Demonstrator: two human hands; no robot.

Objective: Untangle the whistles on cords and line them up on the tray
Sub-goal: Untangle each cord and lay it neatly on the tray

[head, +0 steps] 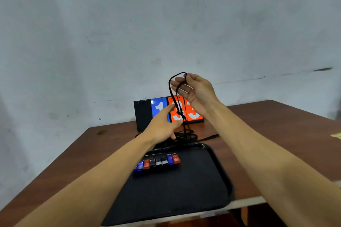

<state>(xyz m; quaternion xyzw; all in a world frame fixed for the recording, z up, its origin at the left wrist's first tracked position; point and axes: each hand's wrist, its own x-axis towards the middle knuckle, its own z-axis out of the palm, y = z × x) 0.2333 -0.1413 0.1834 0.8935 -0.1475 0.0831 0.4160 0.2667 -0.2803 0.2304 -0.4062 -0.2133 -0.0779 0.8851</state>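
held high at about 1 o'clock from the tray's middle: a thin black cord loop [172, 94], draped over the curled fingers of the right hand [195, 89], which was closed round it, probably to let the cord's own weight pull it straight and show where it crossed the others. lower down, at 12 o'clock, reaching in with fingers loosely spread and gripping nothing clearly: the left hand [162, 125], its fingertips just beside the knot [179, 112] and a small metal ring [180, 117] where the strands met, seemingly ready to pick at that snag. whether a whistle hung from that ring could not be told. beneath both hands, heaped on the brown wooden table [276, 134] just past the tray's far rim: a tangled pile of black cords [184, 135], joined to the lifted strand, so judged only partly undone. on the shallow black plastic tray [184, 199], toward its far left part around 11 o'clock: a tidy row of small blue, red, black and grey plastic whistles [158, 163], side by side and touching, their cords trailing off over the far rim toward the heap. much bare tray left at 6 o'clock and at 3 o'clock for more. behind everything, at 12 o'clock against the pale wall: a tabletop flip scoreboard with blue and orange number cards [169, 111], no part of the job.
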